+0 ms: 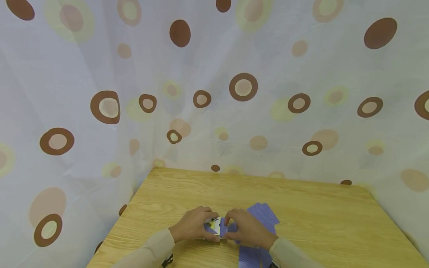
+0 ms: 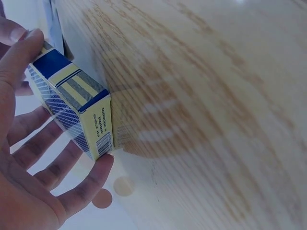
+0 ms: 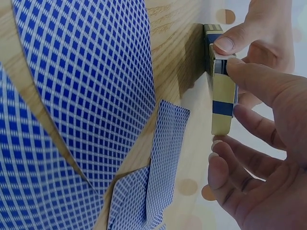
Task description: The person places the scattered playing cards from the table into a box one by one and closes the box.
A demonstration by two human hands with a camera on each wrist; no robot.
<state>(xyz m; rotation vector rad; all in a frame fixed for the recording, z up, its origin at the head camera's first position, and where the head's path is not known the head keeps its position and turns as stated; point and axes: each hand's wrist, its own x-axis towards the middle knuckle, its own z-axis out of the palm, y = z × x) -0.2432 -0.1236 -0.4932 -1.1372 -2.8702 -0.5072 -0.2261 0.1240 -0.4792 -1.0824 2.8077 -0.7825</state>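
Note:
A blue and cream playing card box (image 2: 72, 91) lies between both hands just over the table. My left hand (image 1: 196, 224) grips it, thumb on one side and fingers spread along the other; its lower fingers show in the left wrist view. At the box's other end (image 3: 222, 91), my right hand (image 3: 273, 153) pinches the edge with thumb and fingers, close to the left thumb. A white and yellow face with a dark figure shows on the box (image 1: 212, 225) in the head view. Whether cards are inside cannot be seen.
Blue-backed playing cards (image 1: 263, 214) lie loosely spread beneath and beyond the right hand. More cards (image 1: 249, 257) lie near the front by the right forearm. The wooden table (image 1: 161, 197) is bordered by a dotted curtain (image 1: 214, 67) at the back and sides.

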